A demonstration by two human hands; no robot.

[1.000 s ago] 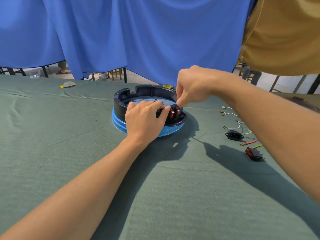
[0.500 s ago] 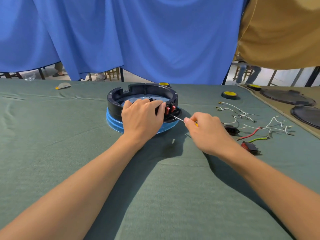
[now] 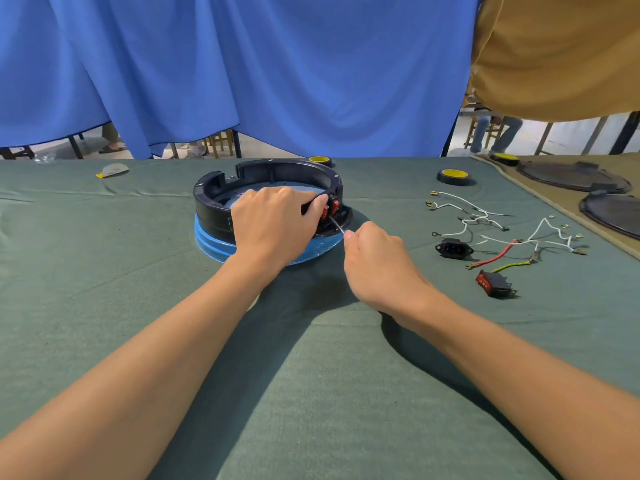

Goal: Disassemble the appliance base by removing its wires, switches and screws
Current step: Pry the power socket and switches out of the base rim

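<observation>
Left hand (image 3: 273, 223) grips the base (image 3: 266, 174) rim. Right hand (image 3: 377, 258) pinches a tool (image 3: 336, 225), its shaft slanting up-left to the switches (image 3: 330, 209).

A green-clothed table (image 3: 104, 306) carries the base (image 3: 214, 216), loose wires (image 3: 495, 255), a socket (image 3: 453, 248), a switch (image 3: 493, 284) and yellow-topped discs (image 3: 453, 176).

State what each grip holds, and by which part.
Left grip holds the appliance base by its near rim, beside the red switches. Right grip holds a thin metal tool by its handle end.

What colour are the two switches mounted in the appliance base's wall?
The switches are red; the head view shows them best.
</observation>
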